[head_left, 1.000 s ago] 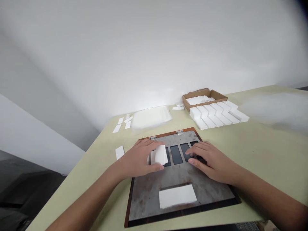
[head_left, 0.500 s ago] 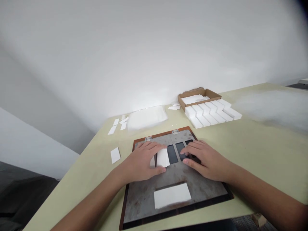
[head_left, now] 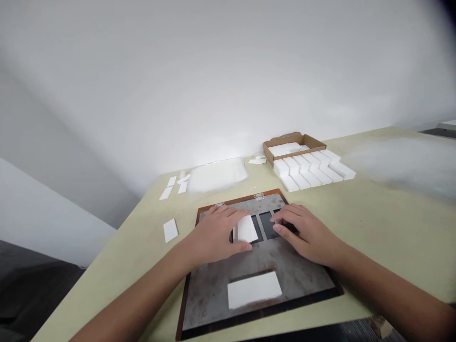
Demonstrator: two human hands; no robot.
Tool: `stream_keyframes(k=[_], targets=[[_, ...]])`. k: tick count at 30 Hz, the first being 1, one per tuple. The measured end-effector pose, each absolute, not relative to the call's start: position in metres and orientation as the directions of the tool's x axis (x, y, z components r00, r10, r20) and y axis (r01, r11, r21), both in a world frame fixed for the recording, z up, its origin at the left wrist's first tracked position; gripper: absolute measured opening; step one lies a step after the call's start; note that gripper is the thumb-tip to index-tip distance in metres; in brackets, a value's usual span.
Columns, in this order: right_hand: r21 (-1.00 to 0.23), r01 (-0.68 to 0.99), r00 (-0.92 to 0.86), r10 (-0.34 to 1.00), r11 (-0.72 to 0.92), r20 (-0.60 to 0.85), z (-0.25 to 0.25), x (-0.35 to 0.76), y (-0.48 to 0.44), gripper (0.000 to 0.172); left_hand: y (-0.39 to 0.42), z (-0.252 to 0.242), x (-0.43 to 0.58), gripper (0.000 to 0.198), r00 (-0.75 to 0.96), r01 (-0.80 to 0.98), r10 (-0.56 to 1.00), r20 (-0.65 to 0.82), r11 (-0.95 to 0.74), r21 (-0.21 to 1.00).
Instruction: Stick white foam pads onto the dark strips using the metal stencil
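Head view shows the left hand (head_left: 213,235) with fingers slightly spread on a white block (head_left: 245,229) in a metal plate (head_left: 210,299), and the right hand (head_left: 308,235) with fingers close together beside dark slots (head_left: 268,224) not yet filled.

Diffuse light is brightening the white wall (head_left: 228,71), with glare gathering just above the tabletop (head_left: 374,247). Soft shadows are falling beneath the left hand (head_left: 213,235) and right hand (head_left: 306,235). Wide-angle distortion is bending the frame edges, and a dark smudge (head_left: 447,9) is shading the top right corner.

**No legible markings anywhere**
Neither the cardboard tray (head_left: 294,138), the white foam blocks (head_left: 306,172) nor the rust-marked steel plate (head_left: 208,299) shows readable text.
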State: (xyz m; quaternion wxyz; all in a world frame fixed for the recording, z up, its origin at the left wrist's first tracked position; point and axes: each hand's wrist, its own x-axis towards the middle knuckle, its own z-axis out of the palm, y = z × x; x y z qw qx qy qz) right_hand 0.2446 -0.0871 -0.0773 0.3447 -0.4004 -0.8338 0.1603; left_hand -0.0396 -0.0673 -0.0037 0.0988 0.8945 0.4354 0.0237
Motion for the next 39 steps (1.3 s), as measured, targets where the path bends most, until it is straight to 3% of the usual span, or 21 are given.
stream_keyframes(k=[12,21,24,31,39], targets=[[-0.593,0.533,-0.359,0.796,0.604,0.488,-0.073,0.244,-0.085,0.024,-0.062,-0.010,-0.019,0.077,0.643,0.754,0.766,-0.019,-0.628,0.194],[-0.667,0.526,-0.153,0.830,0.528,0.536,-0.081,0.247,-0.075,0.028,-0.060,-0.017,0.005,0.092,0.675,0.722,0.738,0.006,-0.663,0.200],[-0.666,0.532,-0.108,0.822,0.523,0.559,-0.075,0.248,-0.054,0.030,-0.059,-0.016,-0.001,0.088,0.694,0.707,0.719,-0.028,-0.674,0.212],[-0.607,0.528,-0.175,0.776,0.594,0.607,-0.073,0.236,-0.015,0.026,-0.057,-0.015,-0.004,0.076,0.690,0.709,0.723,-0.013,-0.673,0.210],[-0.664,0.472,-0.251,0.811,0.579,0.529,-0.090,0.242,-0.020,0.024,-0.059,-0.024,0.000,0.072,0.709,0.686,0.705,-0.011,-0.686,0.243]])
